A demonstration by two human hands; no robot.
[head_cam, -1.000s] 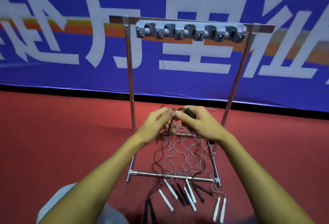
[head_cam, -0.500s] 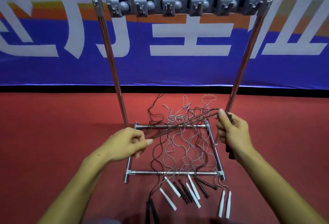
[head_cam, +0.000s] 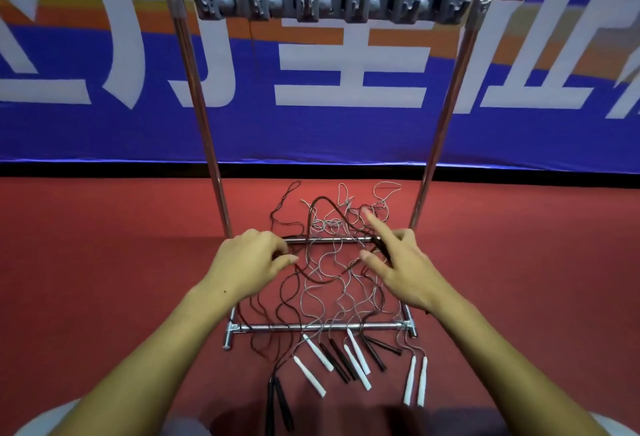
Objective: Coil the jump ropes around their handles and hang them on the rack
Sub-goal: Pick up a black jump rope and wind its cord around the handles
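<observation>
A dark jump rope arcs up in a loop between my two hands, above the rack's base. My left hand pinches one end of that loop with curled fingers. My right hand holds the rope's black handles against its palm, with index finger and thumb stretched out. The metal rack stands in front of me, and its grey hook bar runs across the top with nothing hanging on it. Several more ropes lie tangled across the base, their white handles and black handles pointing toward me.
The rack stands on a red floor in front of a blue banner wall. Its near base bar lies under the ropes. A black handle pair lies nearest to me at the lower left.
My hands have come closer together. The rope that was stretched taut between them now bows upward in a loop. My right index finger and thumb have opened out.
</observation>
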